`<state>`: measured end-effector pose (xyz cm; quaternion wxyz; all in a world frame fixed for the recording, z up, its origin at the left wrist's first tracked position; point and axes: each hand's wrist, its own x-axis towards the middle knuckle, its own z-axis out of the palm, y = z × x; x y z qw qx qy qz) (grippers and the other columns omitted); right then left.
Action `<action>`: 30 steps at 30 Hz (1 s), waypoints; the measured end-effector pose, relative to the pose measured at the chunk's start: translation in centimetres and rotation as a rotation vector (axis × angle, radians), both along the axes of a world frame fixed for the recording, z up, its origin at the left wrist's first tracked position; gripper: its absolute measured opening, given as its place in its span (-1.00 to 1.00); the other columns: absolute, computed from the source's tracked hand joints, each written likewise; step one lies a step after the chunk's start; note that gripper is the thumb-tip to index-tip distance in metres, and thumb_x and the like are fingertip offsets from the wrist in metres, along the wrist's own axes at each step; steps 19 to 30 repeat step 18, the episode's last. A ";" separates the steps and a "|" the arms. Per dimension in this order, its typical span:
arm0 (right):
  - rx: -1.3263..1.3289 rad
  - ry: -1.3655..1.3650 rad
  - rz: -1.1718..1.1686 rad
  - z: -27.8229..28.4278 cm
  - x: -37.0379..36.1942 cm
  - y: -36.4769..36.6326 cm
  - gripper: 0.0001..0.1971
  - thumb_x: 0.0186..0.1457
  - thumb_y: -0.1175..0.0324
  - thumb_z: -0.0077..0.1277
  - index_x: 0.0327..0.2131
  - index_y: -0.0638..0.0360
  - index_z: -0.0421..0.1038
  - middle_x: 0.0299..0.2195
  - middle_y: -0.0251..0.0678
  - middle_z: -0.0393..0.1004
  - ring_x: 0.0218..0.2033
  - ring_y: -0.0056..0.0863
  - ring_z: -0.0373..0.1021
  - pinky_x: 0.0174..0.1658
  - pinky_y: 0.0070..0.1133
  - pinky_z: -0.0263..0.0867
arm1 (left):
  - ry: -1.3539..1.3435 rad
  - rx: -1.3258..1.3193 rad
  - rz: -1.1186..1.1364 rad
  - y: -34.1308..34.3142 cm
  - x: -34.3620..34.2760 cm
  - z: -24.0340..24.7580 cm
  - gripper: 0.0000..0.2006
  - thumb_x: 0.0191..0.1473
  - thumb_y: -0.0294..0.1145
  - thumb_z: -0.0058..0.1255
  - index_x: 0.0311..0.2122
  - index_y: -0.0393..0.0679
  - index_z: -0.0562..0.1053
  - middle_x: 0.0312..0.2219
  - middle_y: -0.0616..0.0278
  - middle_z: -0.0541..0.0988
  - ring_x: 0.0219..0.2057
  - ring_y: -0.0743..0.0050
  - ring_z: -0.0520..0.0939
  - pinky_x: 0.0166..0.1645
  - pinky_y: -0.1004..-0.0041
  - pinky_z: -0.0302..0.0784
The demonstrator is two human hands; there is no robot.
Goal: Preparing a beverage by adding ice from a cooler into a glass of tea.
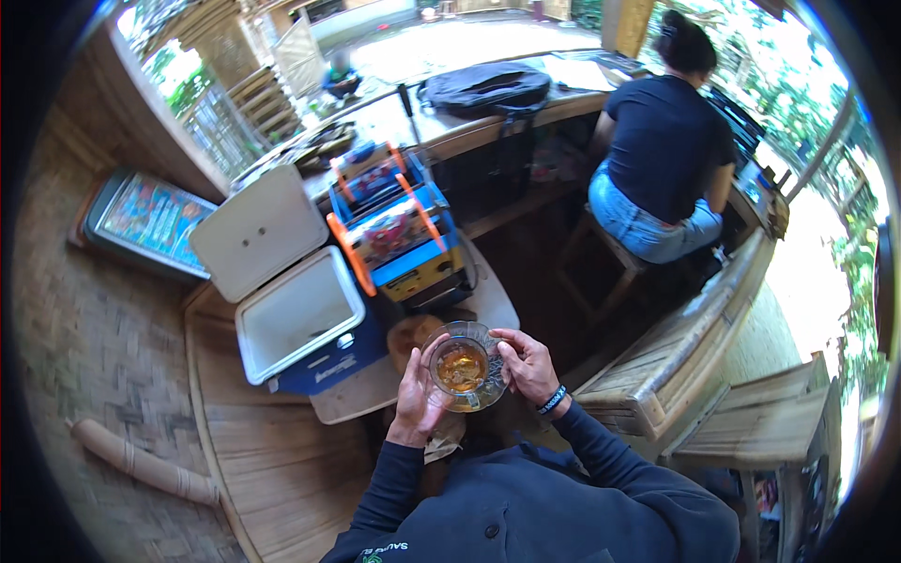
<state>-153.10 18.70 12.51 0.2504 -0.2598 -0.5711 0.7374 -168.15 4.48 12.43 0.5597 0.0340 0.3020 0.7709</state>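
A clear glass cup [459, 364] holding amber liquid stands on a clear glass saucer [492, 387] in front of my body. My left hand [418, 399] is wrapped round the left side of the saucer and cup. On the other side, my right hand [530, 368] pinches the saucer's right rim between thumb and fingers; a dark wristband circles that wrist. Both forearms wear dark sleeves.
Ahead and left, a blue cooler [298, 317] stands with its white lid [258, 230] raised, beside an orange-and-blue rack of packets [399, 235]. A black backpack [488, 87] lies on the far counter. A person [664, 141] sits on a stool, back turned. Wooden bench [671, 352] at right.
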 end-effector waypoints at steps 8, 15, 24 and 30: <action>0.029 0.028 -0.291 2.4 12.3 0.1 -0.73 0.30 0.39 -0.15 0.00 0.26 0.36 -0.37 -0.35 0.52 -0.69 -0.83 0.29 -0.69 -0.79 0.25 | -0.026 0.029 -0.307 4.7 9.0 3.1 -0.46 0.35 -0.01 -0.48 0.13 -0.27 0.28 0.06 0.02 0.43 0.08 0.11 0.46 0.15 0.08 0.42; 0.056 0.017 -0.536 3.8 25.7 -3.2 -0.73 0.30 0.39 -0.15 0.01 0.25 0.34 -0.38 -0.36 0.51 -0.71 -0.80 0.29 -0.70 -0.76 0.24 | 0.005 0.116 -0.642 6.8 20.0 3.6 -0.42 0.34 0.03 -0.51 0.20 -0.24 0.20 0.13 0.07 0.35 0.16 0.11 0.38 0.20 0.01 0.34; 0.113 -0.048 -0.655 3.6 31.7 -4.9 -0.70 0.28 0.37 -0.11 0.04 0.23 0.33 -0.38 -0.36 0.51 -0.71 -0.77 0.32 -0.69 -0.75 0.25 | -0.043 0.097 -0.752 7.6 25.5 3.5 -0.41 0.33 0.05 -0.47 0.21 -0.25 0.19 0.15 0.07 0.33 0.17 0.10 0.36 0.21 -0.02 0.32; 0.113 -0.048 -0.655 3.6 31.7 -4.9 -0.70 0.28 0.37 -0.11 0.04 0.23 0.33 -0.38 -0.36 0.51 -0.71 -0.77 0.32 -0.69 -0.75 0.25 | -0.043 0.097 -0.752 7.6 25.5 3.5 -0.41 0.33 0.05 -0.47 0.21 -0.25 0.19 0.15 0.07 0.33 0.17 0.10 0.36 0.21 -0.02 0.32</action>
